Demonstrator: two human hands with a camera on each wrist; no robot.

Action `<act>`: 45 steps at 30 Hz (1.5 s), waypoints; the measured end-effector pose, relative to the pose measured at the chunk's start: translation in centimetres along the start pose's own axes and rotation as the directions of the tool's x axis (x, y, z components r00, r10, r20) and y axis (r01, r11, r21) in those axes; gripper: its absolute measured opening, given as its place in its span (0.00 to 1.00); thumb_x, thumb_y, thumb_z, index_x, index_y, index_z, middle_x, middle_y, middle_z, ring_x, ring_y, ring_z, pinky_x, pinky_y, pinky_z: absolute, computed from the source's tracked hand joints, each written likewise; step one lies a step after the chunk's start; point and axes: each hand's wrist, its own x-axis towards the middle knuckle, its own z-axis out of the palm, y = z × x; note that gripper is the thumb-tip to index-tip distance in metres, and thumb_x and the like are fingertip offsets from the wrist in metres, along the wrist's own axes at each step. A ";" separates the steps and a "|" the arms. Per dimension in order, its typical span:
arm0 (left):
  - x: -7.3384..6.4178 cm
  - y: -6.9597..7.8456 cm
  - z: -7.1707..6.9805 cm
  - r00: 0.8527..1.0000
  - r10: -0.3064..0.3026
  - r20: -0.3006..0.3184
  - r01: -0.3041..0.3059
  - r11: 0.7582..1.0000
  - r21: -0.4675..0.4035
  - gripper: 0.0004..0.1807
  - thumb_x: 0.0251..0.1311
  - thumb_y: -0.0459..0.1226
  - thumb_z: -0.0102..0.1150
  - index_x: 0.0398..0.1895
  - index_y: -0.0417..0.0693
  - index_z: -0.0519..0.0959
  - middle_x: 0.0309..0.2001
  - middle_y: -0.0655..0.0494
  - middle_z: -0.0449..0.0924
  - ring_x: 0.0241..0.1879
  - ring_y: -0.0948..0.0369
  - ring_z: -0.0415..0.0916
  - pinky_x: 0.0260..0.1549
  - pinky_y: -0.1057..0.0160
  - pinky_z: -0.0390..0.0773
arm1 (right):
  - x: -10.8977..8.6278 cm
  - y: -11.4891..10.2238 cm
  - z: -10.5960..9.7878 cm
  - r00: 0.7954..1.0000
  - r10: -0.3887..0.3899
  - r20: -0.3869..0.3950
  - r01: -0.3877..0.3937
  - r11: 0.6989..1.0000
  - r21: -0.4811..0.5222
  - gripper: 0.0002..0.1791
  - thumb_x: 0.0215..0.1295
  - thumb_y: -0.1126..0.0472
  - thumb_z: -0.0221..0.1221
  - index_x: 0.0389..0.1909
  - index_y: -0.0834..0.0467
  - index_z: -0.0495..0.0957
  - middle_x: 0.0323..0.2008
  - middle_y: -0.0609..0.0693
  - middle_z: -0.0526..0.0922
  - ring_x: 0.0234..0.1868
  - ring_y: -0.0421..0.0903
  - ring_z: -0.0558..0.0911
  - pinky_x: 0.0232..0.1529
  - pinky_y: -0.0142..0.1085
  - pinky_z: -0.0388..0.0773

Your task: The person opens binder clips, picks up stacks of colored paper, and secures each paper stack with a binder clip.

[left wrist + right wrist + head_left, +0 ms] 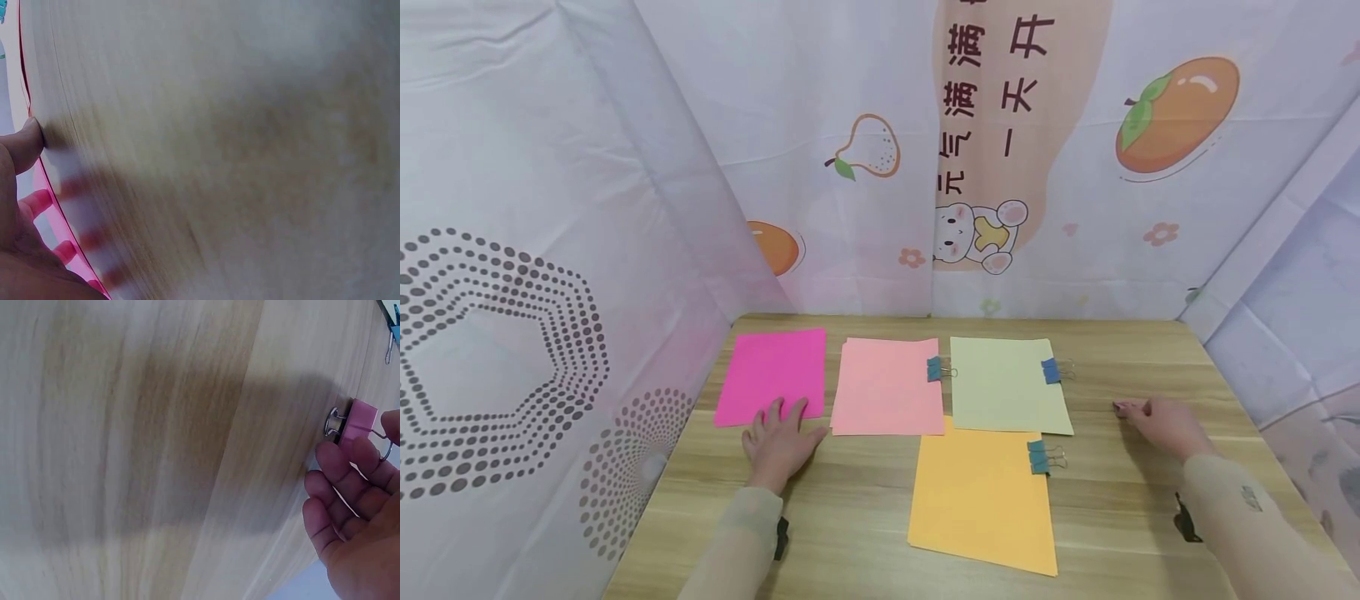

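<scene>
My left hand (pixel 778 447) lies at the near edge of a magenta paper stack (pixel 775 375), fingers spread and their tips over the paper. The thumb points toward the light pink paper (pixel 887 387) beside it. In the left wrist view, the fingers (pixel 65 251) overlap the magenta sheet's edge. On the right, my right hand (pixel 1167 427) holds a pink binder clip (pixel 359 419) between thumb and fingers, low over the table. The clip's wire handles stick out on both sides in the right wrist view.
Light pink, pale green (pixel 1007 383) and orange paper (pixel 985 500) stacks each carry a blue or teal binder clip (pixel 1039 457) on the right edge. The orange stack touches the pale green one's near edge. Printed curtains (pixel 850 67) enclose the wooden table (pixel 842 517).
</scene>
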 end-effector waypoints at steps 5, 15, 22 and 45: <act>0.0 0.0 0.1 1.000 -0.003 -0.002 0.003 1.000 -0.007 0.43 0.63 0.65 0.57 0.79 0.64 0.61 0.80 0.43 0.43 0.76 0.31 0.34 0.66 0.23 0.34 | 0.2 0.6 0.4 1.000 -0.009 -0.005 0.009 1.000 0.025 0.26 0.80 0.50 0.45 0.27 0.66 0.74 0.24 0.54 0.77 0.27 0.50 0.73 0.28 0.41 0.71; -0.1 0.1 -0.1 1.000 0.000 0.004 0.000 1.000 -0.012 0.42 0.65 0.64 0.57 0.79 0.63 0.61 0.80 0.43 0.43 0.76 0.31 0.33 0.65 0.23 0.34 | -0.1 -0.1 0.9 0.998 -0.035 -0.058 0.037 0.999 0.037 0.25 0.79 0.53 0.49 0.29 0.70 0.77 0.35 0.73 0.82 0.32 0.58 0.79 0.35 0.54 0.76; -0.1 0.2 -0.2 1.000 -0.001 0.005 0.001 1.000 -0.009 0.42 0.65 0.63 0.57 0.79 0.63 0.61 0.80 0.43 0.44 0.76 0.31 0.33 0.66 0.23 0.34 | -0.5 -0.8 1.2 0.995 -0.042 -0.095 0.046 0.998 0.047 0.22 0.76 0.53 0.53 0.34 0.71 0.78 0.30 0.61 0.82 0.31 0.53 0.78 0.33 0.47 0.75; -0.1 0.0 0.0 1.000 0.000 -0.008 0.000 1.000 -0.010 0.41 0.65 0.64 0.57 0.78 0.64 0.62 0.80 0.43 0.44 0.76 0.32 0.34 0.66 0.23 0.35 | -1.3 -1.1 2.9 0.987 -0.102 -0.128 0.114 0.989 0.090 0.13 0.75 0.56 0.56 0.30 0.59 0.74 0.24 0.49 0.75 0.26 0.45 0.70 0.26 0.38 0.68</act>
